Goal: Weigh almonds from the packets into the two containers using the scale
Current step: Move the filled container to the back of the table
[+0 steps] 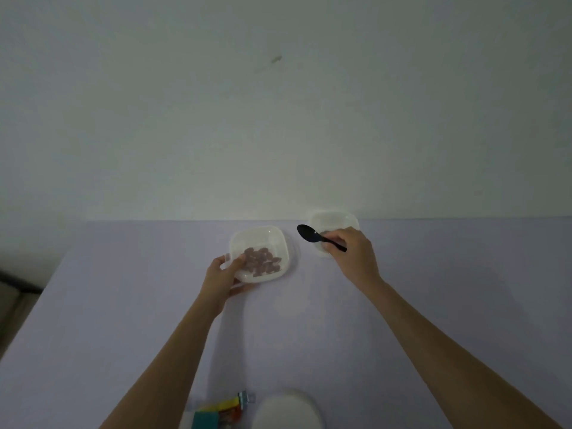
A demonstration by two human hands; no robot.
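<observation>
Progress: the near container (260,253) holds a shallow layer of almonds (262,263), so one portion looks at least begun; whether it has reached its weight I cannot tell, as no readout is legible.
Second container: the far container (333,226) sits at the bench's (123,320) back edge, partly hidden behind the right hand (353,255); its contents cannot be made out.
Left hand (224,278): fingers clamped on the near container's left rim, thumb over the edge, almonds just beyond the fingertips.
Right hand: fingers pinched together on the handle of a black spoon (318,237), its bowl empty and pointing left, between the two containers.
Still to do: probably the second portion.
Supplies: a colourful packet (221,411) and a round white object, perhaps the scale (286,411), lie near the body, well apart from both hands.
</observation>
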